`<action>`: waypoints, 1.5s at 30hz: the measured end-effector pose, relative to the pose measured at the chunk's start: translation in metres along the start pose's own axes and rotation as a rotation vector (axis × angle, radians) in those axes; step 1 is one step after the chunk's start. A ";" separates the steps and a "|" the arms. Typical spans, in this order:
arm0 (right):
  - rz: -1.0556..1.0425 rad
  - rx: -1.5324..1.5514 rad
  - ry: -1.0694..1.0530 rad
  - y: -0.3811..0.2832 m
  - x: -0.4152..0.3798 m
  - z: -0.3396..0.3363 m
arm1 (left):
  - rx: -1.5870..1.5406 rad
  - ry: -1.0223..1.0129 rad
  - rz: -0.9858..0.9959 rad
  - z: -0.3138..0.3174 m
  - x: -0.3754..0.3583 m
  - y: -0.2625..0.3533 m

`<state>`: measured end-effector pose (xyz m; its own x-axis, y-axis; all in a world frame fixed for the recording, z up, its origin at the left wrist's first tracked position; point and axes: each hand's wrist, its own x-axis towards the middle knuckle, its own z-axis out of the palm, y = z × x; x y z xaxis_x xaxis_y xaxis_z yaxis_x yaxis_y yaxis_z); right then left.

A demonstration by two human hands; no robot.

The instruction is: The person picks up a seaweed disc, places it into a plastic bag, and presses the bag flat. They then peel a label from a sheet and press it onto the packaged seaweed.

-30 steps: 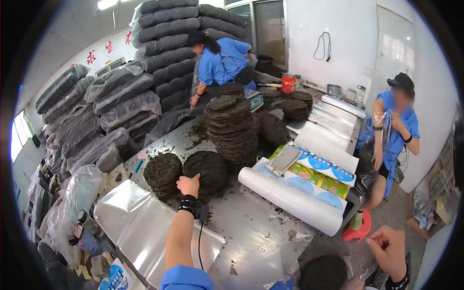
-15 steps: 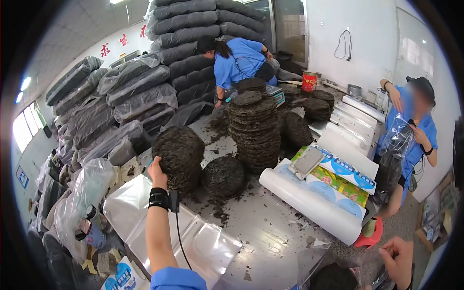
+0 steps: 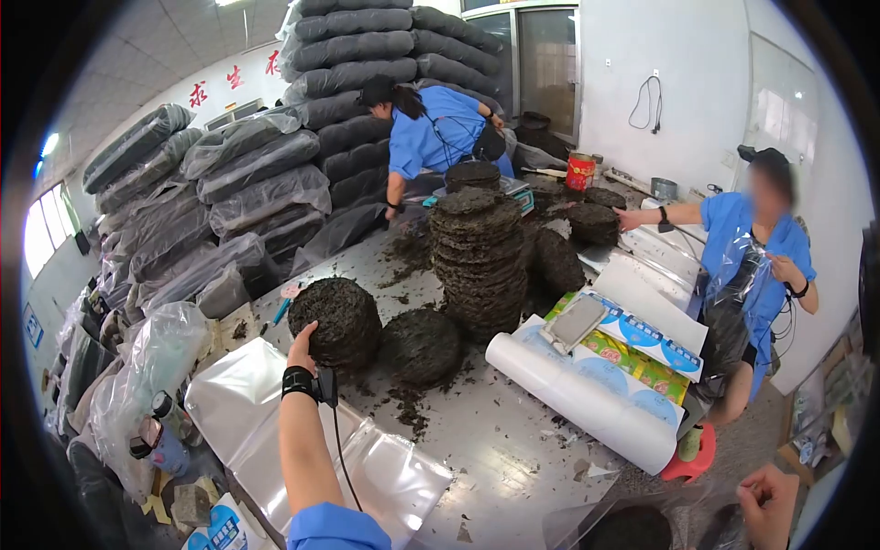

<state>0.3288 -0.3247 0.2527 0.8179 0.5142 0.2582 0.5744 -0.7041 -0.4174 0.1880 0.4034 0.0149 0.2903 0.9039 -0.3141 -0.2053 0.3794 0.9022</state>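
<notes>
My left hand (image 3: 303,352) grips the near-left edge of a stack of dark, round, crumbly cakes (image 3: 335,316) that look like dried seaweed. The stack stands upright, and some of my fingers are hidden behind its edge. Touching it on the right lies another dark round cake (image 3: 422,348). At the bottom right, the fingers of my right hand (image 3: 770,504) are pinched together on the edge of a clear plastic bag (image 3: 573,524). Inside or beneath the plastic shows a dark round cake (image 3: 632,530), partly cut off by the frame.
A taller cake stack (image 3: 478,261) stands mid-table. Right of it lie a plastic roll (image 3: 582,399) and a grey block (image 3: 576,323). Clear sheets (image 3: 275,431) lie under my left arm. One co-worker (image 3: 440,128) bends at the back; another (image 3: 756,247) reaches in from the right.
The cake at my left hand was tipped up toward me and now lies level and lower. The right co-worker's arm has stretched out to the cakes; the back co-worker has shifted left.
</notes>
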 end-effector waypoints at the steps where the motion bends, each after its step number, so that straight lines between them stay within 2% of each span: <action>1: 0.002 0.009 -0.011 0.000 -0.003 0.000 | 0.021 -0.020 -0.015 0.002 0.004 0.004; 4: -0.007 0.027 -0.020 0.002 -0.009 0.001 | 0.045 -0.062 -0.017 -0.006 0.022 0.002; 6: -0.018 0.030 -0.006 0.002 -0.011 0.002 | 0.144 0.063 -0.069 0.012 0.000 0.010; 7: -0.022 0.034 -0.018 0.003 -0.011 0.002 | 0.062 0.036 -0.048 -0.003 0.043 -0.009; 10: -0.045 0.032 -0.032 0.002 -0.012 0.001 | 0.019 -0.022 -0.057 -0.018 0.072 -0.027; 14: -0.061 0.088 -0.037 0.005 -0.013 -0.001 | 0.069 0.114 -0.039 0.004 0.013 -0.010; 16: -0.079 0.070 -0.031 0.005 -0.014 -0.002 | -0.162 -0.045 0.022 0.006 -0.007 -0.010; 18: -0.085 0.053 -0.042 0.007 -0.014 -0.004 | -0.150 -0.028 -0.022 0.004 -0.025 0.000; 20: -0.081 0.070 -0.019 0.009 -0.015 -0.007 | -0.124 -0.102 -0.078 -0.001 -0.041 0.009; 21: 0.041 0.032 -0.087 0.011 -0.019 -0.012 | -0.124 -0.127 -0.109 -0.005 -0.043 0.010; 22: 0.057 0.033 -0.091 0.013 -0.023 -0.014 | -0.111 -0.132 -0.117 -0.014 -0.038 0.007; 24: 0.100 0.193 -0.011 0.018 -0.029 -0.010 | -0.311 -0.299 0.003 -0.032 -0.022 -0.005; 26: 0.137 0.278 0.054 0.024 -0.032 -0.008 | -0.424 -0.362 0.065 -0.040 -0.032 -0.010; 28: -0.244 0.004 0.078 0.031 -0.036 -0.013 | -0.473 -0.381 0.088 -0.037 -0.067 -0.007; 29: -0.274 -0.065 0.018 0.027 -0.037 -0.021 | -0.449 -0.380 0.103 -0.041 -0.075 -0.008; 31: -0.256 -0.104 0.076 0.030 -0.040 -0.016 | -0.411 -0.395 0.136 -0.036 -0.098 -0.008; 34: -0.246 -0.139 -0.008 0.032 -0.043 -0.022 | -0.444 -0.455 0.117 0.021 -0.183 0.004; 37: -0.318 -0.060 -0.036 0.051 -0.045 -0.014 | -0.470 -0.866 0.071 0.077 -0.260 0.010; 40: -0.346 0.013 -0.070 0.069 -0.045 -0.015 | -0.381 -1.064 -0.038 0.139 -0.373 0.001; 41: -0.320 0.033 -0.045 0.079 -0.043 -0.011 | -0.334 -1.142 -0.061 0.152 -0.392 -0.010; 42: -0.399 0.110 0.016 0.092 -0.044 -0.005 | -0.271 -1.221 -0.093 0.165 -0.403 -0.022; 43: -0.474 0.184 0.085 0.101 -0.047 -0.005 | -0.103 -1.265 -0.019 0.172 -0.407 -0.032; 44: -0.264 0.226 -0.109 0.096 -0.050 -0.018 | 0.062 -1.308 0.066 0.180 -0.413 -0.037; 45: -0.287 0.269 -0.098 0.101 -0.053 -0.019 | 0.254 -1.361 0.321 0.190 -0.444 -0.034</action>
<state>0.3447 -0.4324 0.2134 0.6109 0.7249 0.3182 0.7393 -0.3786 -0.5569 0.2441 -0.0487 0.1799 0.9523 -0.0046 0.3050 -0.3049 0.0208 0.9522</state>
